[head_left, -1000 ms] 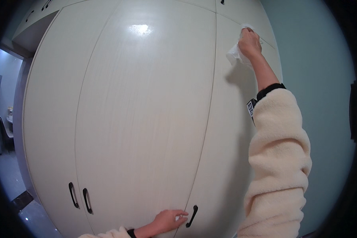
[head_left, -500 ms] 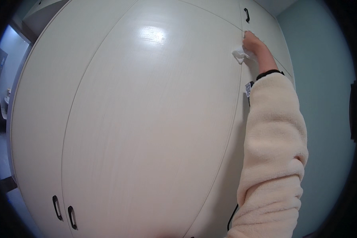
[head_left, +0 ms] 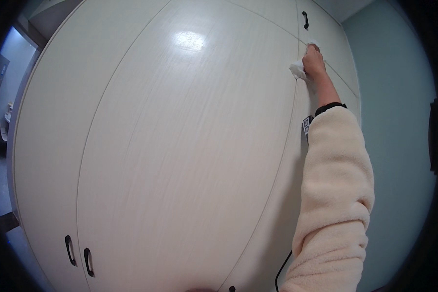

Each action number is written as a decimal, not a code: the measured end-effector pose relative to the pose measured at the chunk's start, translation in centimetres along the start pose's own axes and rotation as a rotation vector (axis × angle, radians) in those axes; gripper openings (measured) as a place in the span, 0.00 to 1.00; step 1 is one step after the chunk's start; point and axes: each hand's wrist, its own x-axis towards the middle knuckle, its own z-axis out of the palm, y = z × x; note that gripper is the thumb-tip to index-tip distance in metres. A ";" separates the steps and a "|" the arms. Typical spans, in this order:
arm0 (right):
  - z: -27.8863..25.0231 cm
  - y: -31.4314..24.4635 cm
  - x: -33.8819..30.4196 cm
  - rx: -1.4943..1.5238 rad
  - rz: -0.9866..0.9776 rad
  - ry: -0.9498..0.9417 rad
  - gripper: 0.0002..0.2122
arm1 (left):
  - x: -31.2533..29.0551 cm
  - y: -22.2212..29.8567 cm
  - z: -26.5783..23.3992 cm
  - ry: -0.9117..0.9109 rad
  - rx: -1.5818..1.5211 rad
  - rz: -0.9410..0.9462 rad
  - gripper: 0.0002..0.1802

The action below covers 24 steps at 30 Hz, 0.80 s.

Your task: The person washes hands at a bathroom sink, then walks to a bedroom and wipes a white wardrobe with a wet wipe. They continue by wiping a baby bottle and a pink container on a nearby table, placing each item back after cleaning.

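My right hand point(head_left: 314, 61) is raised high at the upper right, its fingers closed on a thin crumpled white wipe point(head_left: 297, 70). The wipe lies against the pale wood-grain cabinet door point(head_left: 190, 146), near the seam with the narrower panel to its right. A bit of white also shows at the fingertips. A cream fleece sleeve covers my forearm, and a black band with a small patterned tag point(head_left: 306, 125) sits about the wrist area. My left hand is not in view; a blurred pinkish patch at the bottom edge is too cut off to name.
Black handles sit on the upper right door point(head_left: 305, 20) and low on the left doors point(head_left: 88, 262). A green wall point(head_left: 394, 121) stands at the right, with a dark object point(head_left: 433, 138) on it. A black cable point(head_left: 280, 272) hangs below my sleeve. An opening into another room shows at far left.
My right hand has moved slightly down and to the right, with the wipe still in it. The view has shifted a little.
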 end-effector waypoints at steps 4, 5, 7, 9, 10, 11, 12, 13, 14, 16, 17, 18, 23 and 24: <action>-1.2 -0.1 -2.5 0.102 0.216 0.124 0.19 | 0.0 0.4 -0.3 -0.034 -0.155 -0.223 0.11; -1.7 -0.2 -3.1 0.107 0.277 0.137 0.20 | 0.1 0.4 -0.3 -0.060 -0.253 -0.291 0.12; -2.5 -1.2 -4.2 -0.084 0.159 0.107 0.24 | 0.2 0.2 -0.3 -0.099 -0.325 -0.315 0.14; -2.9 -3.2 -5.1 -0.070 0.044 -0.026 0.28 | 0.1 -0.2 -0.2 -0.113 -0.278 -0.235 0.16; -3.0 -4.4 -5.4 0.034 -0.009 -0.144 0.29 | 0.0 -0.6 -0.3 -0.118 -0.254 -0.193 0.17; -2.8 -5.8 -6.1 -0.008 -0.092 -0.146 0.29 | -0.2 -0.9 -0.2 -0.126 -0.232 -0.152 0.17; -2.3 -7.0 -7.2 -0.053 -0.173 -0.150 0.28 | -0.5 -1.2 -0.2 -0.138 -0.211 -0.111 0.18; -1.4 -8.3 -9.2 -0.130 -0.225 -0.060 0.28 | -0.9 -1.5 -0.1 -0.128 -0.177 -0.123 0.18; -1.2 -9.0 -10.9 0.032 -0.234 0.023 0.29 | -1.2 -1.8 -0.2 -0.114 -0.140 -0.129 0.17; -1.4 -9.8 -14.1 0.139 -0.332 0.028 0.28 | -2.2 -2.4 -0.3 -0.072 -0.120 -0.172 0.17; -1.7 -10.2 -15.7 0.124 -0.363 -0.008 0.28 | -2.7 -2.7 -0.5 -0.046 -0.133 -0.204 0.17; -1.9 -10.4 -17.6 0.139 -0.416 -0.024 0.28 | -3.4 -3.1 -0.6 -0.031 -0.151 -0.248 0.17; -5.9 -12.2 -27.1 0.196 -0.550 -0.117 0.23 | -5.9 -5.0 -2.0 -0.013 -0.127 -0.195 0.19; -6.9 -12.6 -29.2 0.189 -0.594 -0.126 0.23 | -6.4 -5.4 -2.4 0.003 -0.120 -0.200 0.19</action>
